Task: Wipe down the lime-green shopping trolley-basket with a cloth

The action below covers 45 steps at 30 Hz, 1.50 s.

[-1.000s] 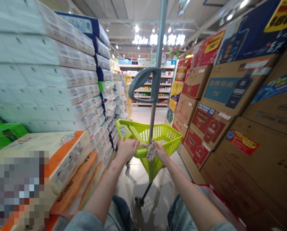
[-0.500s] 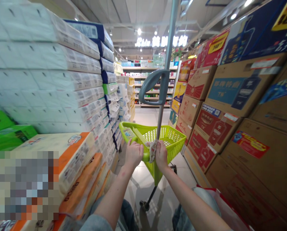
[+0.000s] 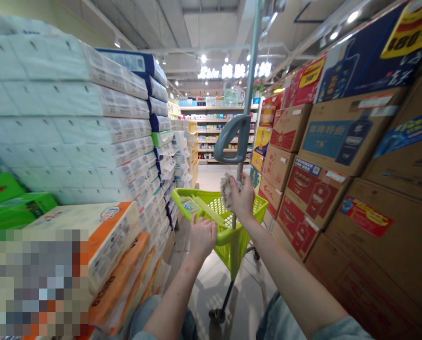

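A lime-green rolling shopping basket (image 3: 251, 204) stands on the aisle floor in front of me. A grey pull handle (image 3: 234, 137) on a metal pole rises from its near end. My left hand (image 3: 202, 234) is closed over the basket's near rim. My right hand (image 3: 242, 196) is raised above the rim, closed on a crumpled white cloth (image 3: 227, 188) that it presses against the pole just below the handle loop.
Stacked tissue packs (image 3: 90, 123) wall the left side, with orange-and-white packs (image 3: 107, 236) low down. Cardboard cartons (image 3: 338, 146) fill the right side. The tiled aisle floor (image 3: 214, 177) runs ahead to distant shelves (image 3: 214, 132).
My right hand has lifted with the cloth from the basket rim up the pole to just under the handle. The left hand has stayed on the rim.
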Available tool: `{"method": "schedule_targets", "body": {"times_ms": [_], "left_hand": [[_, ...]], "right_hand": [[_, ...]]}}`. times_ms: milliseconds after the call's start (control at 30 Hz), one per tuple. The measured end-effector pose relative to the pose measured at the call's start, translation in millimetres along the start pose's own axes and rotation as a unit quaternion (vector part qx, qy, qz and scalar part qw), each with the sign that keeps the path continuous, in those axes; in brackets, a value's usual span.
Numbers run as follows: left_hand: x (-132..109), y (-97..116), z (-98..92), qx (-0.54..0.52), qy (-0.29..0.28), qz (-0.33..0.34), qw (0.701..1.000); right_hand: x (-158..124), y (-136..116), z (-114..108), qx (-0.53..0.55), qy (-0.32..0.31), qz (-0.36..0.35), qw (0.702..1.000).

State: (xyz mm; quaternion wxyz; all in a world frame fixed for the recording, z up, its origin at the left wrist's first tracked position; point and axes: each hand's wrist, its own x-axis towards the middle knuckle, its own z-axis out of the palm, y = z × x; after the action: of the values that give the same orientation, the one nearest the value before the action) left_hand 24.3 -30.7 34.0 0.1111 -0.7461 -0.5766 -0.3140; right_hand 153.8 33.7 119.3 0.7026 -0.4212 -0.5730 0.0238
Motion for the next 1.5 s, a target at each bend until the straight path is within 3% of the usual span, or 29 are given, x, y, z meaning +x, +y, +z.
{"method": "schedule_targets", "body": {"times_ms": [100,233,333,433,667,800,900,1000,1100,1233,1367,1500], "left_hand": [[-3,5,-0.6,0.001,0.003,0.008,1.000],[-8,10,-1.5,0.001,0.010,0.020,1.000],[-9,12,-1.3,-0.003,0.009,0.029,1.000],[-10,14,-0.2,0.001,0.010,0.028,1.000],[-12,19,2.0,-0.001,0.020,0.016,1.000],[-14,22,2.3,0.007,0.020,0.008,1.000],[-15,23,2.5,0.015,0.026,0.007,1.000],[-15,23,2.5,0.018,0.034,0.010,0.999],[-16,24,2.6,0.014,0.049,0.010,0.999],[-18,26,2.9,0.011,0.056,0.013,0.998],[-18,25,3.1,0.018,0.060,0.016,0.998],[-17,23,3.8,0.024,0.061,0.019,0.998]], "right_hand": [[-17,19,-5,-0.007,-0.018,-0.011,1.000],[-57,53,-17,-0.030,-0.088,-0.012,0.996],[-67,61,-23,-0.032,-0.121,0.009,0.992],[-48,48,-25,-0.027,-0.108,0.003,0.994],[31,-2,-18,0.000,-0.034,-0.046,0.998],[41,-8,-14,-0.003,-0.012,-0.016,1.000],[27,2,-15,-0.014,-0.035,-0.015,0.999],[-6,24,-21,-0.036,-0.103,-0.008,0.994],[-49,54,-27,-0.064,-0.186,0.029,0.980],[-87,85,-29,-0.044,-0.240,0.106,0.964],[-85,85,-27,-0.005,-0.246,0.129,0.961],[-57,62,-22,0.028,-0.174,0.113,0.978]]}}
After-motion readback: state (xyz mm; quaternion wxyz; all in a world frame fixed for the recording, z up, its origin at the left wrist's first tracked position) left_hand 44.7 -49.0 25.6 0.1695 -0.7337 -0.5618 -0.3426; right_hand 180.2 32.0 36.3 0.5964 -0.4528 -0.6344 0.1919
